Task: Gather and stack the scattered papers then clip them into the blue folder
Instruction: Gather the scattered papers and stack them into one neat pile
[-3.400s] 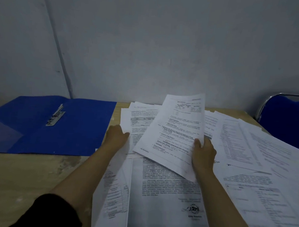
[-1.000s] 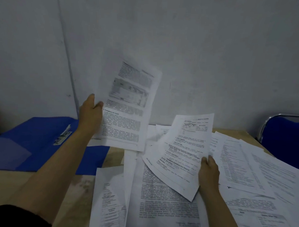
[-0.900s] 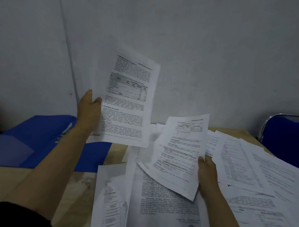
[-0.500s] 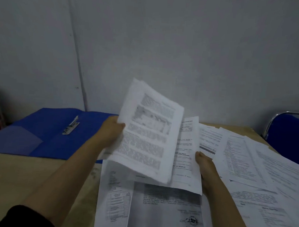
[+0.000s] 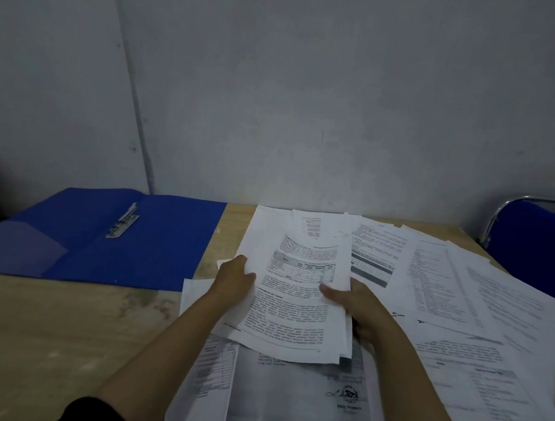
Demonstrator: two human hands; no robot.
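Nearest the camera, one dark sleeve (image 5: pixel 92 412) covers the left upper arm; both forearms reach forward over the wooden counter (image 5: pixel 57 334). A large grey-toned sheet bearing a signature (image 5: pixel 293 392) lies flat at the near edge, with a tabled sheet (image 5: pixel 212 366) partly under its left side.

Above these, the two hands hold one small stack of papers (image 5: pixel 291 306), tilted slightly off the counter. The left hand (image 5: pixel 235 280) has its grip pinching the stack's left edge, thumb on top. The right hand (image 5: pixel 354 304) has its grip closed on the right edge, thumb across the printed face; this hand is motion-blurred. Half a second ago the left-hand sheet stood raised and overlapped only part of the right-hand sheet; now the two lie together as one stack, lowered toward the counter. One second ago they were well apart, the left sheet held high against the wall.

To the right, at least four loose scattered papers (image 5: pixel 441 281) overlap one another; an exact count cannot be made.

Further left, one blue folder (image 5: pixel 160 253) lies open and flat, one metal clip (image 5: pixel 123 225) along its spine, no paper in it. Far right stands one blue chair (image 5: pixel 532 247); behind all, the grey wall (image 5: pixel 306 100).
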